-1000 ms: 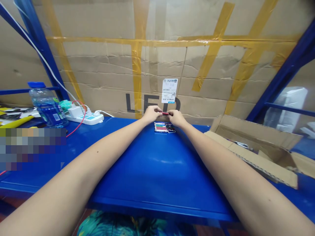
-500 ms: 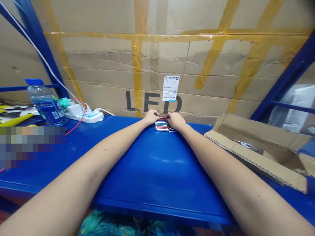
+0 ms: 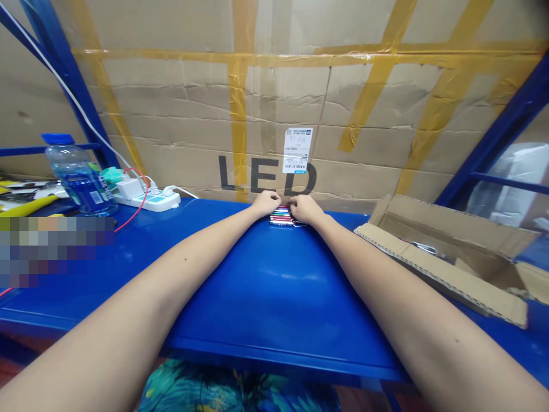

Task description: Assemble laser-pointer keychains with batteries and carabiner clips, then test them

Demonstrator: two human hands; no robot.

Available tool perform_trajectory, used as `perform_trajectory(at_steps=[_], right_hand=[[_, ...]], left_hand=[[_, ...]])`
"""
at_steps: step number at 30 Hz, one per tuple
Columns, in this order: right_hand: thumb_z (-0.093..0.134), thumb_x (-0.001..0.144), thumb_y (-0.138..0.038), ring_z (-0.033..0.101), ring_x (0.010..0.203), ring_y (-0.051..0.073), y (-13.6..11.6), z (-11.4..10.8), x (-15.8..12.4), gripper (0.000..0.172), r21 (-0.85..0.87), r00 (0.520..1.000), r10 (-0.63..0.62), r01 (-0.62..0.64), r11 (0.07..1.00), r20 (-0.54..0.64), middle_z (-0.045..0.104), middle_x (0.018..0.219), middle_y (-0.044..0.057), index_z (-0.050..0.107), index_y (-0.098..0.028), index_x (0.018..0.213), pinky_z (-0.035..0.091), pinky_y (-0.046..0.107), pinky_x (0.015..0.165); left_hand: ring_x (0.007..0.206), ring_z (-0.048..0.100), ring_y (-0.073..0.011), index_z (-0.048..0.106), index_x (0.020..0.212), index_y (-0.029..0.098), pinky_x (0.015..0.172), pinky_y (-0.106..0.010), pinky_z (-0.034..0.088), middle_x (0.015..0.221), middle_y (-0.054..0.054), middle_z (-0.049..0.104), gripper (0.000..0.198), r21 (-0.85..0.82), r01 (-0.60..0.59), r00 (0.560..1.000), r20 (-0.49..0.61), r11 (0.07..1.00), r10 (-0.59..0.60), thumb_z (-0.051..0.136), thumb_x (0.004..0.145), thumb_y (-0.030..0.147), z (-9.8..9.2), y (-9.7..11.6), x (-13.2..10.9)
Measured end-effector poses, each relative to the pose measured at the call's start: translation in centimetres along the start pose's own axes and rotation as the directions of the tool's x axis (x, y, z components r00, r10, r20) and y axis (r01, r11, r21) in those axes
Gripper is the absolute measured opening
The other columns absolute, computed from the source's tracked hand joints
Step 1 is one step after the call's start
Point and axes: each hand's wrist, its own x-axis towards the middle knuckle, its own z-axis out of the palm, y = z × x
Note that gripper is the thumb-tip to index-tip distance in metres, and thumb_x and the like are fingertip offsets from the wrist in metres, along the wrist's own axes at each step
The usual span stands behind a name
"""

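At the far edge of the blue tabletop (image 3: 274, 286), a stack of slim colored pens (image 3: 282, 216) lies between the left hand (image 3: 266, 203) and right hand (image 3: 305, 208). Both are half-curled, fingers at the stack; any grip cannot be told. Right of the stack sits an open cardboard box (image 3: 446, 257); left, a water bottle (image 3: 81, 180).

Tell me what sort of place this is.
Probably a small warehouse or packing area: blue steel shelving, a taped cardboard carton with a barcode label, and an open cardboard box.
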Motion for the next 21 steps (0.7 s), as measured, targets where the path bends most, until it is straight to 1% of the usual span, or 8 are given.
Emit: perform_trajectory(at_steps=[2, 5, 8, 11, 13, 17, 21], right_hand=[[0.041, 0.091, -0.017, 0.062, 0.104, 0.021, 0.0, 0.0, -0.2, 0.036, 0.003, 0.999, -0.033, 0.033, 0.999, -0.011, 0.071, 0.113, 0.010, 0.071, -0.019, 0.110, 0.043, 0.026, 0.087], [0.040, 0.093, -0.018, 0.062, 0.104, 0.022, -0.1, 0.1, -0.3, 0.035, 0.003, 0.998, -0.063, 0.063, 0.998, -0.029, 0.071, 0.113, 0.012, 0.071, -0.017, 0.108, 0.042, 0.027, 0.087], [0.038, 0.094, -0.018, 0.063, 0.102, 0.023, -0.1, 0.3, -0.3, 0.035, 0.003, 0.997, -0.071, 0.071, 0.997, -0.037, 0.071, 0.111, 0.015, 0.072, -0.014, 0.103, 0.042, 0.028, 0.087], [0.039, 0.094, -0.018, 0.063, 0.101, 0.023, -0.1, 0.6, -0.3, 0.034, 0.005, 0.996, -0.079, 0.080, 0.997, -0.039, 0.071, 0.110, 0.015, 0.071, -0.014, 0.101, 0.043, 0.028, 0.086], [0.039, 0.093, -0.018, 0.063, 0.102, 0.023, -0.2, 0.7, -0.4, 0.033, 0.006, 0.996, -0.085, 0.086, 0.996, -0.041, 0.070, 0.110, 0.014, 0.071, -0.015, 0.101, 0.042, 0.028, 0.086], [0.040, 0.092, -0.016, 0.062, 0.103, 0.023, -0.6, 0.6, -1.0, 0.032, 0.004, 0.996, -0.077, 0.077, 0.997, -0.050, 0.069, 0.111, 0.014, 0.070, -0.015, 0.101, 0.042, 0.029, 0.087], [0.040, 0.091, -0.015, 0.060, 0.103, 0.024, -1.5, 0.4, -2.1, 0.031, 0.002, 0.996, -0.057, 0.057, 0.998, -0.065, 0.067, 0.110, 0.015, 0.068, -0.014, 0.103, 0.042, 0.030, 0.088]], left_hand=[[0.092, 0.064, -0.0197, 0.074, 0.085, 0.018, 0.086, -0.028, 0.049, 0.096, -0.004, 0.074, 0.022, 0.021, -0.049, 0.998, 0.035, 0.999, 0.048, 0.054, 0.081, 0.025, 0.0, 0.3, -0.3], [0.092, 0.064, -0.0204, 0.073, 0.087, 0.017, 0.087, -0.030, 0.048, 0.096, -0.005, 0.074, 0.030, 0.063, -0.096, 0.992, 0.083, 0.993, 0.090, 0.048, 0.087, 0.033, 0.0, 0.7, -0.8], [0.096, 0.064, -0.0219, 0.071, 0.094, 0.016, 0.090, -0.032, 0.048, 0.103, -0.007, 0.073, 0.035, 0.111, -0.125, 0.987, 0.116, 0.986, 0.112, 0.045, 0.090, 0.039, 0.1, 0.9, -1.3], [0.101, 0.063, -0.0231, 0.069, 0.100, 0.015, 0.092, -0.033, 0.047, 0.110, -0.009, 0.071, 0.036, 0.164, -0.153, 0.982, 0.138, 0.975, 0.131, 0.044, 0.090, 0.040, 0.2, 1.1, -1.7], [0.102, 0.063, -0.0243, 0.067, 0.100, 0.014, 0.093, -0.034, 0.047, 0.110, -0.011, 0.070, 0.034, 0.198, -0.181, 0.976, 0.155, 0.963, 0.151, 0.044, 0.090, 0.037, 0.3, 1.3, -2.0], [0.105, 0.061, -0.0257, 0.066, 0.100, 0.014, 0.095, -0.036, 0.046, 0.111, -0.013, 0.069, 0.027, 0.253, -0.236, 0.964, 0.183, 0.938, 0.193, 0.044, 0.089, 0.024, 0.4, 1.5, -2.5], [0.105, 0.062, -0.0255, 0.064, 0.099, 0.015, 0.094, -0.037, 0.046, 0.110, -0.012, 0.069, 0.026, 0.271, -0.258, 0.959, 0.187, 0.927, 0.212, 0.040, 0.089, 0.020, 0.0, 1.7, -3.2]])
